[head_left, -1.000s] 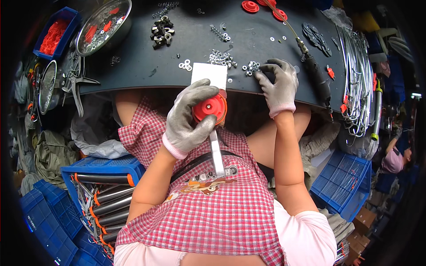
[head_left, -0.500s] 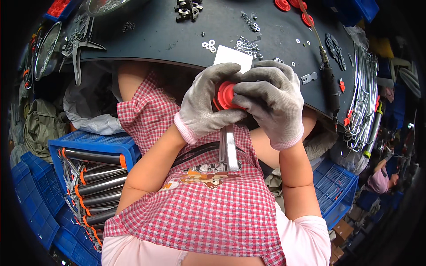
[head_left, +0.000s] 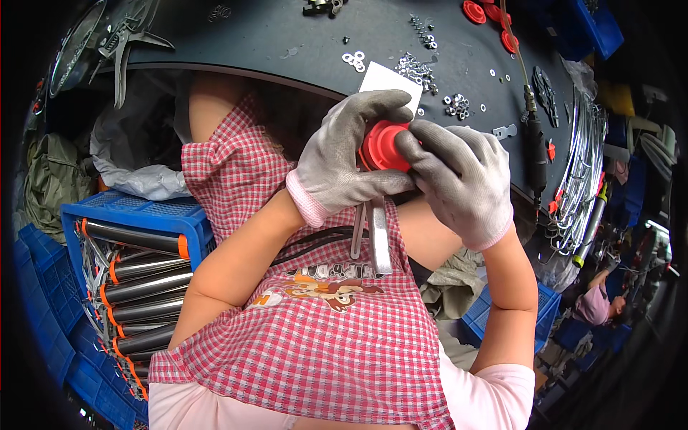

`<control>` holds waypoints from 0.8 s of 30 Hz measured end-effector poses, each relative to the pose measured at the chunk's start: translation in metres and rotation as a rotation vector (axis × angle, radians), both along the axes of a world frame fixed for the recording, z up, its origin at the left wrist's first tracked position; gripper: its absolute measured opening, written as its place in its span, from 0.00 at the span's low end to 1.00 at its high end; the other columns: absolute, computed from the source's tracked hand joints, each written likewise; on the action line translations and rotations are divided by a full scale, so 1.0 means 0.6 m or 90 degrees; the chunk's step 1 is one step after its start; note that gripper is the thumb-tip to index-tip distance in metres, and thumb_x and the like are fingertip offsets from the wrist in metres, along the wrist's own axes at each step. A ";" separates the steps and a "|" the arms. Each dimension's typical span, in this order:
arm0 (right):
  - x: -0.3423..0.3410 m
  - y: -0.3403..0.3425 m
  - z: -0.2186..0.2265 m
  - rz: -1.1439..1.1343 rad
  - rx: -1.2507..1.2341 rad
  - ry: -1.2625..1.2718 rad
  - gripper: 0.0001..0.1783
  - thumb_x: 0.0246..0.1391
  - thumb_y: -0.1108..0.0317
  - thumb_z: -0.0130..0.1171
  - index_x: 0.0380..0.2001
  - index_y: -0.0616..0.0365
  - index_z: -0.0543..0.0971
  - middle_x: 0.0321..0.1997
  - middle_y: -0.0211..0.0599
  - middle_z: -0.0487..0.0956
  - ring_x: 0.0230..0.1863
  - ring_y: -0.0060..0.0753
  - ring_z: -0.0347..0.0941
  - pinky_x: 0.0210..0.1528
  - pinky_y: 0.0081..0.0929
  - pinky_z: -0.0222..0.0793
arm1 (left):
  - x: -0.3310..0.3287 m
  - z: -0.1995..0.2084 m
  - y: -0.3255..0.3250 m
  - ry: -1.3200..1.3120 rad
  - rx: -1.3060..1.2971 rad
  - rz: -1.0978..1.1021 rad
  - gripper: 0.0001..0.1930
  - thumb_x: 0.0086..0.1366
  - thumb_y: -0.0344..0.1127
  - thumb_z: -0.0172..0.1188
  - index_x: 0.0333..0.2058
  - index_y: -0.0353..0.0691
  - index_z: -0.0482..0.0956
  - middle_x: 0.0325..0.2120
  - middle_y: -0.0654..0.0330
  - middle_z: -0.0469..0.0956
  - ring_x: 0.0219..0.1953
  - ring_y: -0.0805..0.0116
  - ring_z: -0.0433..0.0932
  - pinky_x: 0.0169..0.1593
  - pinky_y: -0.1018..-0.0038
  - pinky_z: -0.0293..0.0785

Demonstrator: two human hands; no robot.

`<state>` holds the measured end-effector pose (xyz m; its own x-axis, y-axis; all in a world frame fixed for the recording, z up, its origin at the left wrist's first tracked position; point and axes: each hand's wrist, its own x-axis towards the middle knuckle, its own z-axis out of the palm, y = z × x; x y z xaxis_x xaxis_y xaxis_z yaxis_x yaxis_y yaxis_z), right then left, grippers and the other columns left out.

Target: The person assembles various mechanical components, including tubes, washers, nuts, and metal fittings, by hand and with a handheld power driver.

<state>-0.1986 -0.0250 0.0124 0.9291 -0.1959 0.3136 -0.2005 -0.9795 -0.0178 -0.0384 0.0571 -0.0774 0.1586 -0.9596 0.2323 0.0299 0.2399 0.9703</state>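
Both hands wear grey-and-white gloves and meet above my lap, just off the table edge. My left hand curls its thumb and fingers round a red round stepped plastic cap. From the right, my right hand presses bent fingertips against the cap's side. Below the hands hang a flat metal lever and a thin slotted metal strip. Their upper ends are hidden behind the left hand, so I cannot tell how they join the cap. A white card lies on the table just beyond my fingers.
On the dark table lie washers, screws, nuts and more red caps. A power screwdriver hangs at right beside bent metal rods. At left, a blue crate holds black tubes. Another person sits far right.
The view has shifted, so the table sits higher in it. The cap has tilted and shows more of its red side. My right hand has turned and lowered slightly, its fingers still on the cap.
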 end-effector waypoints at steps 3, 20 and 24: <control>0.010 -0.005 -0.016 -0.096 0.280 -0.056 0.19 0.38 0.68 0.65 0.38 0.53 0.78 0.40 0.34 0.76 0.38 0.38 0.73 0.39 0.33 0.67 | 0.006 0.017 -0.001 -0.288 -0.060 0.115 0.56 0.31 0.36 0.77 0.62 0.44 0.54 0.48 0.56 0.72 0.51 0.62 0.71 0.57 0.67 0.67; 0.015 0.014 -0.027 -0.136 0.319 -0.281 0.32 0.42 0.71 0.59 0.55 0.61 0.68 0.39 0.44 0.78 0.40 0.43 0.74 0.48 0.34 0.67 | 0.001 -0.037 -0.027 -0.304 -0.208 0.180 0.61 0.32 0.42 0.74 0.64 0.47 0.44 0.35 0.59 0.79 0.39 0.54 0.77 0.51 0.57 0.66; 0.002 0.044 0.011 -0.397 0.646 -0.354 0.26 0.43 0.70 0.60 0.50 0.61 0.72 0.37 0.40 0.79 0.40 0.44 0.74 0.46 0.34 0.68 | 0.002 -0.043 -0.031 -0.338 -0.220 0.195 0.60 0.33 0.45 0.74 0.64 0.47 0.44 0.35 0.58 0.79 0.40 0.53 0.77 0.51 0.56 0.67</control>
<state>-0.1974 0.0012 0.0192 0.3927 -0.9160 0.0819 -0.3390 -0.2269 -0.9130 -0.0370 0.0386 -0.1031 0.1906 -0.7476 0.6362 -0.5449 0.4585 0.7020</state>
